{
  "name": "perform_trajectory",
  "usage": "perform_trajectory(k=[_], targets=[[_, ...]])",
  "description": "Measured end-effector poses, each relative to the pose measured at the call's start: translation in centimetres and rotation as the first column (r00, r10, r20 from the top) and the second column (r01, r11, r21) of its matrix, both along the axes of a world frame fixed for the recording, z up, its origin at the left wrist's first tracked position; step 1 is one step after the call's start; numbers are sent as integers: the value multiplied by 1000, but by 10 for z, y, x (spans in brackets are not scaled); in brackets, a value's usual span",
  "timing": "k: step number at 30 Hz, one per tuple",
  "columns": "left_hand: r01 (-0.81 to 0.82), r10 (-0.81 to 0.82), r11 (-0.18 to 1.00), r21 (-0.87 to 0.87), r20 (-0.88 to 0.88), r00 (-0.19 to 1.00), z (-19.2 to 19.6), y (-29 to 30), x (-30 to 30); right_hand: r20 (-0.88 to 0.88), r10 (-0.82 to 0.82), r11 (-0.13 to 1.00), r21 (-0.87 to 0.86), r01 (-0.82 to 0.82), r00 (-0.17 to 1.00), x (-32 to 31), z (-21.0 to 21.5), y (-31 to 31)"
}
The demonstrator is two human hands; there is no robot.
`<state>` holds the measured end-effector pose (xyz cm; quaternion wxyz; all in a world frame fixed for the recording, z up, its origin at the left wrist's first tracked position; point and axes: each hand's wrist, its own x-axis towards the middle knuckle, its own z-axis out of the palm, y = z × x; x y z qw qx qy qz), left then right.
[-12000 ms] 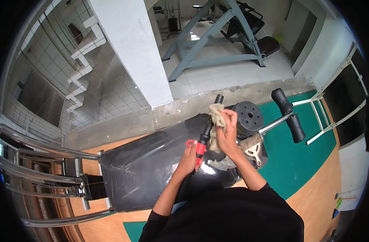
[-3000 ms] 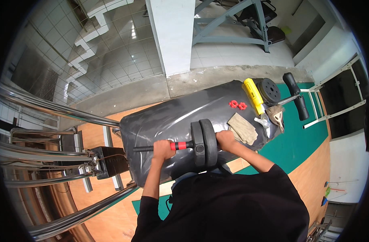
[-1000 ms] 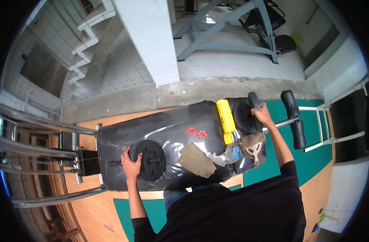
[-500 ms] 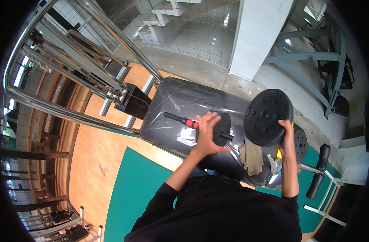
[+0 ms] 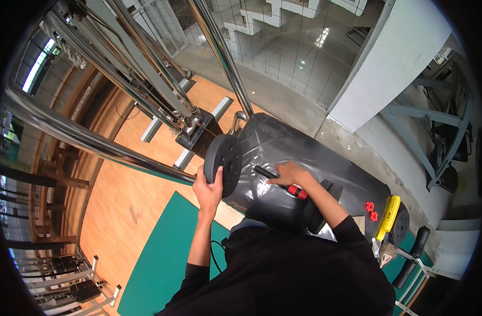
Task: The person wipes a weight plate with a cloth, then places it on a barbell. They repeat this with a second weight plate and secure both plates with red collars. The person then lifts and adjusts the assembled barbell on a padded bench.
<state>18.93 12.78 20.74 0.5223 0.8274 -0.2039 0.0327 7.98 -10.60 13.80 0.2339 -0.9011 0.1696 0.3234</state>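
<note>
My left hand (image 5: pixel 208 190) is closed on the rim of a round black weight plate (image 5: pixel 231 166), held upright at the left end of the padded bench (image 5: pixel 325 147). My right hand (image 5: pixel 293 175) has its fingers around the bare black end of a dumbbell bar (image 5: pixel 264 172). A red grip section (image 5: pixel 298 192) shows on the bar just past that hand. Black plates (image 5: pixel 315 216) sit on the bar's other end, partly covered by my right forearm. The held plate stands apart from the bar's free tip.
Toward the bench's right end lie two red star-shaped nuts (image 5: pixel 371 210), a long yellow object (image 5: pixel 388 217) and another black plate (image 5: pixel 400 227). A chrome-framed cable machine (image 5: pixel 199 124) stands at the left. Padded rollers (image 5: pixel 412 258) stick out at the lower right.
The loose plate has passed from my right hand to my left, over to the bench's left end. My right hand is now on the bar. The view has shifted.
</note>
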Motion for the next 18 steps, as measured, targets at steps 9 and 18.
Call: perform_trajectory(k=[9, 18], targets=[[-75, 121, 971, 226, -200, 972, -66, 38, 31, -33, 36, 994, -98, -39, 999, -31, -76, 4], [198, -164, 946, 258, -148, 975, -81, -43, 21, 201, -26, 1000, -9, 29, 979, -60, -33, -7]])
